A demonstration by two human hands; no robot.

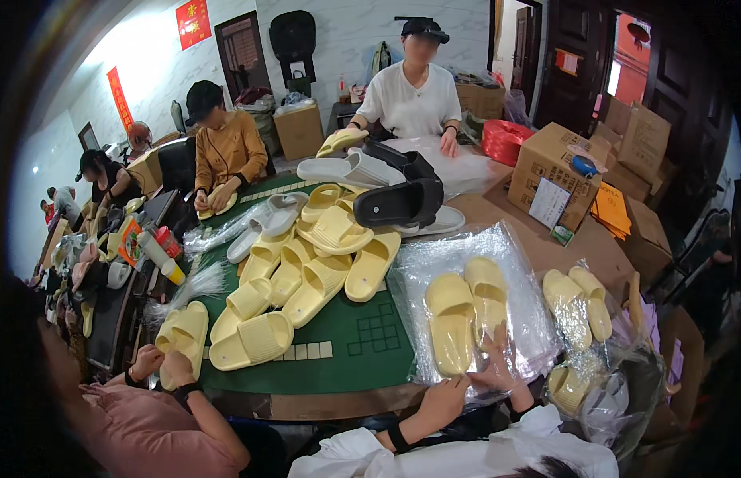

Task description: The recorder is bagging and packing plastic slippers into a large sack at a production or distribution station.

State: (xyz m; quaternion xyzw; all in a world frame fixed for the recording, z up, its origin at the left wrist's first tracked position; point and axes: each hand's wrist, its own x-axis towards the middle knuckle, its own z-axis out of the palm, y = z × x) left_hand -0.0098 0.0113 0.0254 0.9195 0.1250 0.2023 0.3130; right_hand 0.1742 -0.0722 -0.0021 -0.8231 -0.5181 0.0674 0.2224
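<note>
A pair of yellow slide slippers (450, 323) lies side by side in a clear plastic bag (414, 299) at the table's near right. My left hand (441, 404) is closed, its fingertips pinching the bag's near edge below the slippers. Beside it, my right hand (498, 368) rests on the plastic with its fingers spread, by the heel of the right slipper. More clear bags (534, 338) lie flat beneath the pair. Left of the bag, a heap of yellow slippers (315, 279) covers the green table top (378, 362), with black slippers (398, 203) and grey ones (350, 169) on top.
Bagged yellow slippers (578, 307) lie at the right edge, above a filled plastic sack (605, 406). Cardboard boxes (558, 171) and red twine (507, 141) stand at the back right. Co-workers handle slippers at the left and across the table; one's hands (162, 366) hold a yellow slipper.
</note>
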